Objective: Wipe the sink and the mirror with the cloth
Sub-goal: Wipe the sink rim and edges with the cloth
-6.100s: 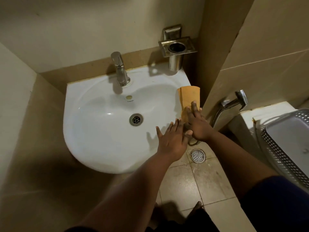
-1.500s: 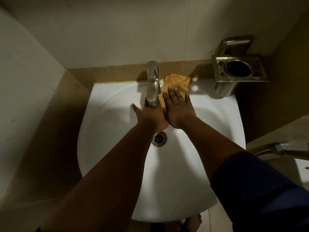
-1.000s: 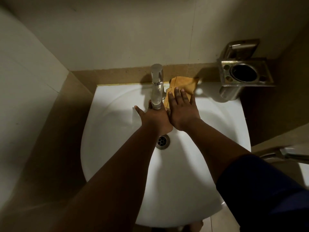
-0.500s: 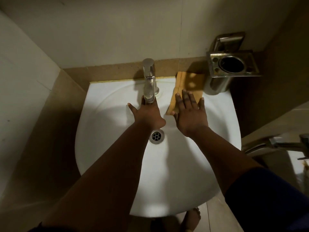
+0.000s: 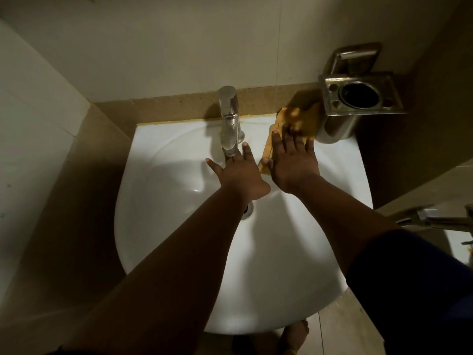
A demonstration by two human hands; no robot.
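I see a white, glossy ceramic sink (image 5: 158,226) with a rounded front edge filling the centre of the frame, set against matte beige wall tiles with a darker tan band behind it. A chrome faucet (image 5: 229,121) of smooth cylindrical form stands at upper centre, and a brushed metal holder (image 5: 358,94) with a square plate and round cup is fixed at upper right. The cloth (image 5: 294,124) is orange-tan, soft and creased, lying on the rear right ledge of the sink; its far corner is blurred and sits just beside the cup under the holder. My right hand (image 5: 291,162) presses flat on the near part of the cloth, fingers spread and extended, palm down rather than closed around it. My left hand (image 5: 240,175) is also flat and spread, holding nothing, resting on the basin wall with its fingertips under the faucet spout. The drain (image 5: 248,208) is mostly hidden by the left wrist. A dark blue sleeve (image 5: 409,290) occupies the lower right. Compared with half a second ago, the cloth and right hand have moved up and right toward the holder, and the cloth looks more bunched.
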